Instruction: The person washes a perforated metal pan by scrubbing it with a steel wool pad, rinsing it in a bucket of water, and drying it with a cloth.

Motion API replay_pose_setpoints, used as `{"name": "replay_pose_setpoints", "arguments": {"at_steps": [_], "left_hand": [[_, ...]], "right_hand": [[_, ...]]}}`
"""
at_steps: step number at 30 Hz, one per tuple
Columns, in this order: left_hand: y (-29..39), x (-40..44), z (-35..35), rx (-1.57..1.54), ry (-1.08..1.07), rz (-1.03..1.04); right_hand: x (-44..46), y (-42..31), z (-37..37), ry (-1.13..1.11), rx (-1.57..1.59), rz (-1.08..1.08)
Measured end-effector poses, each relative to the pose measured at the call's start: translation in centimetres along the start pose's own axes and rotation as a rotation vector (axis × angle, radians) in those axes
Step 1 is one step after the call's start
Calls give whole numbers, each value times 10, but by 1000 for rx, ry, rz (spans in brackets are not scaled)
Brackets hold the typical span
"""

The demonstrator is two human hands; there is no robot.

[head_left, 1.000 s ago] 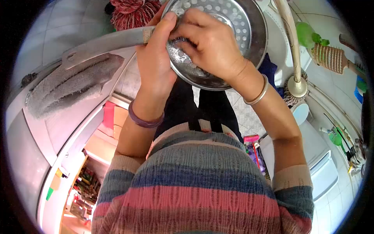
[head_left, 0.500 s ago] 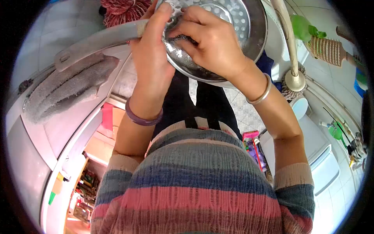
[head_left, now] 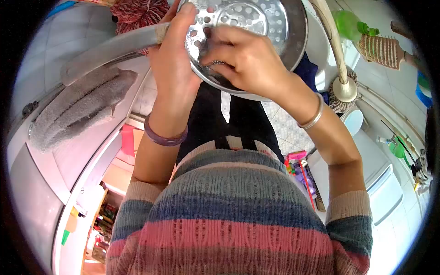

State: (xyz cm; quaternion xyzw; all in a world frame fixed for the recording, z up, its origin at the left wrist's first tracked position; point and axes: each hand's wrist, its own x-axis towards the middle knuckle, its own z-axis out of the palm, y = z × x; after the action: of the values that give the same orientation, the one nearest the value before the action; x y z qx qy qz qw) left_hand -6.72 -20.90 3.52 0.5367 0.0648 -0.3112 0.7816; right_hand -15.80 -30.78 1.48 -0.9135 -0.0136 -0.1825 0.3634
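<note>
Perforated steel pan (head_left: 296, 43) is held up before the striped sweater (head_left: 238, 206). Left hand (head_left: 172, 59) clasps the pan's left edge, thumb along the rim. Right hand (head_left: 253, 58) pinches a metallic scourer (head_left: 217, 63) (mostly hidden) inside the pan, by its near-left edge.

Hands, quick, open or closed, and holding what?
Left hand: closed, holding the perforated metal pan by its edge.
Right hand: closed on what looks like a metal scrubber, mostly hidden.
</note>
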Motion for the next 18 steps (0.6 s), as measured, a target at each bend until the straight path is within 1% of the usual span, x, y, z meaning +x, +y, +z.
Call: {"name": "replay_pose_setpoints", "arguments": {"at_steps": [1, 2, 5, 6, 7, 9, 10, 13, 14, 15, 17, 18], "left_hand": [[-2, 6, -2, 57, 6, 25], [-4, 9, -5, -58, -27, -34], [5, 0, 2, -25, -80, 22], [10, -3, 7, -132, -151, -59], [7, -3, 4, -110, -109, -54], [-1, 4, -1, -57, -40, -41], [-1, 5, -4, -74, -80, -54], [-1, -5, 2, -53, -74, 17], [-4, -1, -2, -52, -110, 2], [-3, 1, -3, -31, -73, -7], [-5, 1, -4, 15, 0, -24], [-2, 0, 0, 0, -46, 29]], "right_hand": [[8, 0, 1, 46, -28, -3], [17, -2, 1, 85, -51, 4], [2, -10, 0, 2, -46, 15], [-3, -9, -4, -25, -7, 0], [-3, -6, -5, -25, -25, -17], [8, -7, -7, -22, -52, 18], [18, 0, 0, 74, -74, -27], [10, -5, 0, 19, -62, -20], [1, -10, -2, 14, -46, 7], [-4, -11, -5, -60, 1, 32], [0, -7, -4, -66, -45, 18], [9, -7, -4, -22, -51, 23]]}}
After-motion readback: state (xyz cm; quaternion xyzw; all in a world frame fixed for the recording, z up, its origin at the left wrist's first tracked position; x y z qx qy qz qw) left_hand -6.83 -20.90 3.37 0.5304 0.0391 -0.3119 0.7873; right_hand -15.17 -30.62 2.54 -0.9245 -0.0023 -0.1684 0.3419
